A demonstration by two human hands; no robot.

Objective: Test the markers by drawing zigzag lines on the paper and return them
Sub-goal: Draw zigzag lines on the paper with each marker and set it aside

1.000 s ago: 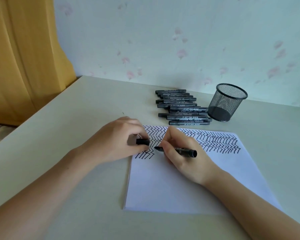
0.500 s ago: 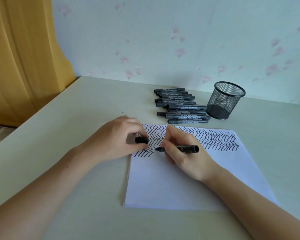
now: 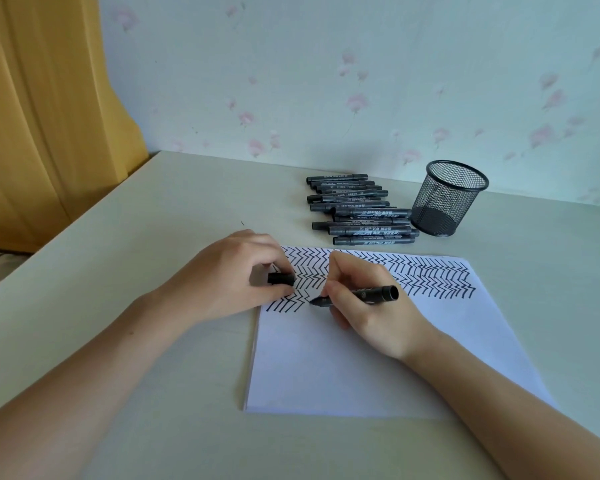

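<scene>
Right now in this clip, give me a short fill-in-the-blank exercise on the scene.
1. The right hand holds an uncapped ____.
2. The left hand pinches the black ____.
3. The mesh cup stands ____ on the table.
4. The zigzag lines cover the paper's ____ part.

Missing: marker; cap; upright; far

The number "700" reads in pale print on the barrels of the nearest loose markers (image 3: 373,232) lying on the desk (image 3: 153,237) beyond the right hand (image 3: 368,306) grip; the characters beside it are too blurred to make out.
</scene>
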